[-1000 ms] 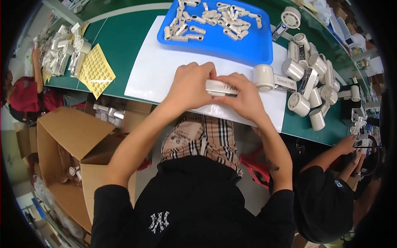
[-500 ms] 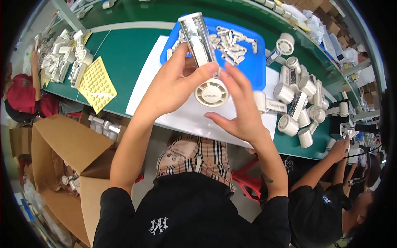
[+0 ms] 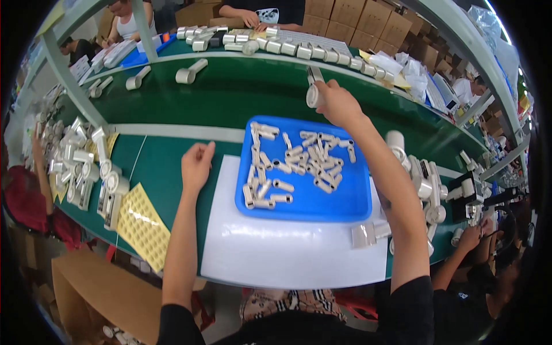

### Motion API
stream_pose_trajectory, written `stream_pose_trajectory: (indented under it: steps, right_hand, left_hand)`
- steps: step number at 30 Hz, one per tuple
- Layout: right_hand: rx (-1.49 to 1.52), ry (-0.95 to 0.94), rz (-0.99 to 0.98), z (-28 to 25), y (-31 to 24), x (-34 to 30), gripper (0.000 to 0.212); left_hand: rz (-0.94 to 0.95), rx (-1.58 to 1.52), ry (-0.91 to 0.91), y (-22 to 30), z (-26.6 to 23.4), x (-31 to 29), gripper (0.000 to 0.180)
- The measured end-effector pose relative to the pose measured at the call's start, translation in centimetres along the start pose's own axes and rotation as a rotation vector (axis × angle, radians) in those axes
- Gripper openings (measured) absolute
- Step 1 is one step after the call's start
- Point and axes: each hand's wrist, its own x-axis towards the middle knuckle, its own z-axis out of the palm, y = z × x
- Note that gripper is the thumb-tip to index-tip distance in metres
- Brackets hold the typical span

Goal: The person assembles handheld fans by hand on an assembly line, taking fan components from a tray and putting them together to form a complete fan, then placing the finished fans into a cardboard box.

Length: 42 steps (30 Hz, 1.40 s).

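Stretched far forward, my right hand (image 3: 340,104) grips a white handheld fan (image 3: 314,95) over the green conveyor belt (image 3: 241,95). Its round head points toward me; the fingers cover part of the handle. My left hand (image 3: 197,167), fingers curled with nothing visible in them, hovers by the left edge of a white sheet (image 3: 259,253). On that sheet stands a blue tray (image 3: 305,215) holding many small white parts (image 3: 322,164). Below my right forearm lies another white fan (image 3: 364,234), partly hidden by the arm.
White fans pile up right (image 3: 422,187) and left (image 3: 80,164), beside a yellow sticker sheet (image 3: 144,230). Other fans (image 3: 187,73) lie on the belt. A grey metal post (image 3: 72,86) rises at left. Co-workers sit around; an open cardboard box (image 3: 103,293) stands lower left.
My right hand has carried the fan forward to the belt. My left hand has let go of it and moved left. The view has tilted up, showing more of the belt.
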Motion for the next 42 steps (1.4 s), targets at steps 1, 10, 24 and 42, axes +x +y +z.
stream_pose_trajectory:
  steps: [1,10,24,42]
  right_hand:
    - [-0.061,-0.042,0.049,1.8,1.2,2.3,0.061]
    - [-0.166,-0.238,0.486,10.8,11.1,10.5,0.063]
    - [-0.139,-0.720,-0.034,-9.0,1.1,-21.8,0.047]
    - [0.537,-0.342,-0.348,-0.1,-1.4,-21.8,0.022]
  left_hand:
    - [-0.061,0.025,-0.025,0.1,-0.4,0.0,0.037]
    - [-0.162,-0.052,0.097,0.6,-0.5,-0.4,0.036]
    - [0.065,-0.047,0.080,1.2,-0.8,1.0,0.038]
    - [0.564,0.221,-0.947,13.4,5.8,-19.7,0.075]
